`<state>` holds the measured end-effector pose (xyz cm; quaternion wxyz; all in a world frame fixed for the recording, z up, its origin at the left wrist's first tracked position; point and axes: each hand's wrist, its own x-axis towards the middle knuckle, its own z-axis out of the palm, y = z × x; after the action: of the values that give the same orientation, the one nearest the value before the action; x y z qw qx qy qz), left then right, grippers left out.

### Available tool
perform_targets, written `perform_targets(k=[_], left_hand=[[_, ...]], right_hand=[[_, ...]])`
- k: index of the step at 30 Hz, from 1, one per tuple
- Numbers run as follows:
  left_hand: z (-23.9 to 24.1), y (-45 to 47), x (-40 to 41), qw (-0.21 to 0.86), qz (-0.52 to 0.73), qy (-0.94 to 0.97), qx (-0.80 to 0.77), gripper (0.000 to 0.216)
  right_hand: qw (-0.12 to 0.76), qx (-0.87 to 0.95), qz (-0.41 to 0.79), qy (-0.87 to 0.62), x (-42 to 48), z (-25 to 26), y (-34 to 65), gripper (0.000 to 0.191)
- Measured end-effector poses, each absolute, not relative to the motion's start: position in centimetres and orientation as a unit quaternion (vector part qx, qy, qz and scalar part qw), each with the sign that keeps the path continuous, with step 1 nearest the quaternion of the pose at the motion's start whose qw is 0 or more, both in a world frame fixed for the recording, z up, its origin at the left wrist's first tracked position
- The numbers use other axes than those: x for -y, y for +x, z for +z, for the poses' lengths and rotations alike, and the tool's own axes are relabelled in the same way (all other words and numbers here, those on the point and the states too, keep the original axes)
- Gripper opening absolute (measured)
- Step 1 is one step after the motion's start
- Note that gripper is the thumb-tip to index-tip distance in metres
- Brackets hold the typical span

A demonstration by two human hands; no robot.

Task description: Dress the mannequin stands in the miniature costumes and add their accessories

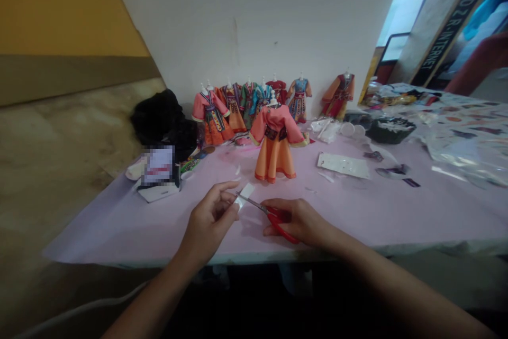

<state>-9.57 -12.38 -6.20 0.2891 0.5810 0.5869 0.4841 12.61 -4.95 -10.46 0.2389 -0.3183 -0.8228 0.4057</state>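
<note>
- Fingers of my left hand (210, 220) clenched in a tight pinch on a small white strip (246, 192); paper or tape, can't tell which from here; strip pokes out past my fingertips (229, 186) toward the scissors
- right hand (298, 221) closed around the red-handled scissors (280, 224), so that's a firm hold; steel blades (254, 202) point left, tips right at the strip's edge; can't tell if they're open or shut, too small to see
- biggest risk imo: blade tips v close to my LH fingertips; if the strip slips or I push too far, could nick a finger
- strip's tiny w/ not much to hold; a loose pinch could let it twist or drop, & white on the pale lilac table cover (357, 222) would be a pain to spot, esp. near the white scraps (238, 170)
- orange doll dress (274, 151) on its stand sits just ahead of my hands, not touching; a careless swing of the scissors could snag the fabric or tip it over
- row of doll costumes (250, 103) further back, well apart from my hands; low risk there
- pixelated box (159, 166) off to my left; can't read it, blurred out
</note>
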Motion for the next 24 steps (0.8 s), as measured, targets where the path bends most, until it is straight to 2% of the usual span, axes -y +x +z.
perform_targets(k=[9, 15, 20, 24], left_hand=[[-6.3, -10.1, 12.6, 0.211, 0.443, 0.616, -0.617, 0.036], [-7.9, -13.8, 11.1, 0.051, 0.343, 0.628, -0.696, 0.031], [-10.5, -17.3, 9.1, 0.013, 0.238, 0.636, -0.734, 0.017], [-9.3, -16.4, 9.3, 0.027, 0.333, 0.632, -0.699, 0.020]], right_hand=[[0.236, 0.893, 0.192, -0.332, 4.5, -11.2, 12.2, 0.050], [0.252, 0.904, 0.055, -0.339, 4.1, -11.9, 12.2, 0.040], [0.239, 0.918, 0.007, -0.318, 4.1, -11.5, 12.2, 0.036], [0.238, 0.922, -0.027, -0.305, 3.9, -11.6, 12.3, 0.037]])
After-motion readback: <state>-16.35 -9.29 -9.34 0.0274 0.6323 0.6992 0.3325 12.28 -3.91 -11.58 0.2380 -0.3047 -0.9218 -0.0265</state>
